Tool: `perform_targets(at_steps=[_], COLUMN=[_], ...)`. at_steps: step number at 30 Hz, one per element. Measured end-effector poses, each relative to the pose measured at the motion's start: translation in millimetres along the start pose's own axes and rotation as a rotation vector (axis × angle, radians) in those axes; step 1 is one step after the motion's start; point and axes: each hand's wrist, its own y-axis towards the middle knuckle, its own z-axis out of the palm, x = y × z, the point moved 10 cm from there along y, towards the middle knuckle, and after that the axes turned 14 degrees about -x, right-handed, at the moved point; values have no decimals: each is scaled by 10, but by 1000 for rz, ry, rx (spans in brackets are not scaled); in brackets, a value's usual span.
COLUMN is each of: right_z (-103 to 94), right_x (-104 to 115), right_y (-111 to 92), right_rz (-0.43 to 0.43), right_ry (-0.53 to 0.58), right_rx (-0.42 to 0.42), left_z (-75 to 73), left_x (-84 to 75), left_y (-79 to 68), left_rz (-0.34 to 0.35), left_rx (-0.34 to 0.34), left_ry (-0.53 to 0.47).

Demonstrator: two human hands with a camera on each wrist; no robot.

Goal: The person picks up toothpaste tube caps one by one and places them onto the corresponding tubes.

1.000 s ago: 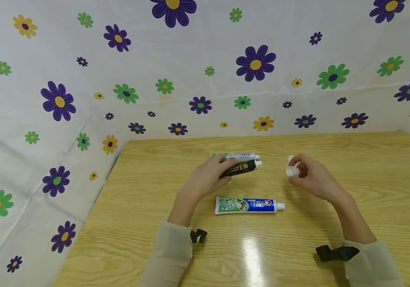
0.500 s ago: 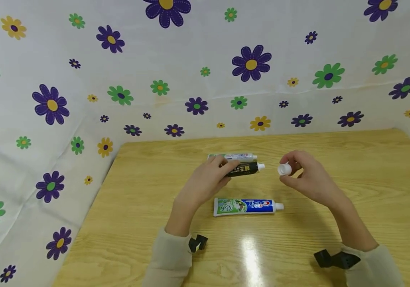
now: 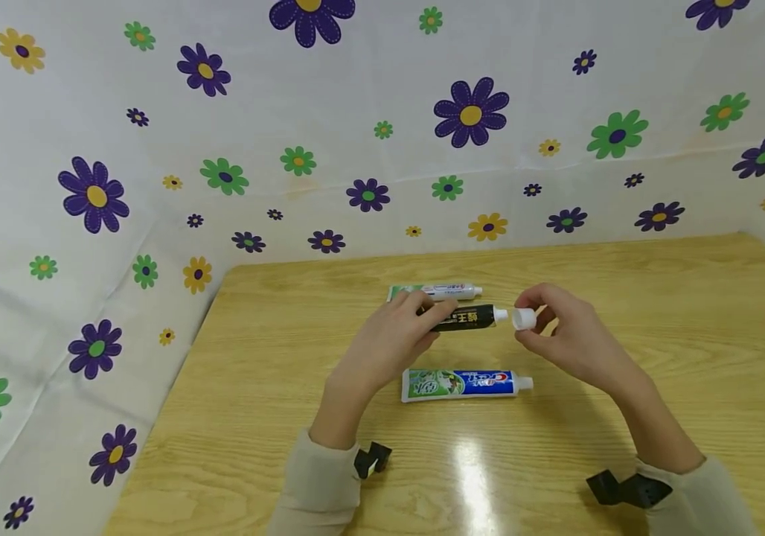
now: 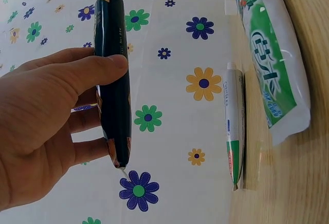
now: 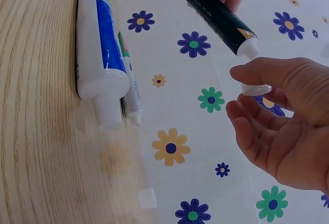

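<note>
My left hand (image 3: 385, 342) grips a black toothpaste tube (image 3: 468, 318) around its body, thumb along one side, the tube raised above the table. Its bare white nozzle (image 3: 501, 315) points right. Between thumb and fingertips my right hand (image 3: 573, 339) pinches a white cap (image 3: 525, 319), hollow end toward that nozzle, a small gap between them in the head view. In the right wrist view the cap (image 5: 256, 90) sits just below the nozzle (image 5: 249, 48). Most of the tube's rear half is hidden behind my left hand in the head view.
A blue and green toothpaste tube (image 3: 459, 384) lies on the wooden table (image 3: 235, 417) nearer to me. Behind the black tube lies a white and green one (image 3: 449, 291). A loose white cap (image 5: 146, 198) shows in the right wrist view. Flower-patterned cloth (image 3: 356, 97) rises behind the table.
The black tube has moved right and levelled out in my left hand. My right hand has brought the cap left and turned its hollow end toward the nozzle.
</note>
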Motion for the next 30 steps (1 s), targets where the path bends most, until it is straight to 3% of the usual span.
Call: perform_targets(at_steps=[12, 30], right_z=[-87, -70], right_x=[203, 337], right_y=[-19, -66], right_rz=[-132, -226], right_ry=[-68, -133], right_rx=[-148, -174], left_z=[-42, -76], left_x=[-55, -122], left_y=[9, 16], left_rz=[23, 45], left_rx=[-19, -47], left_ry=[27, 33])
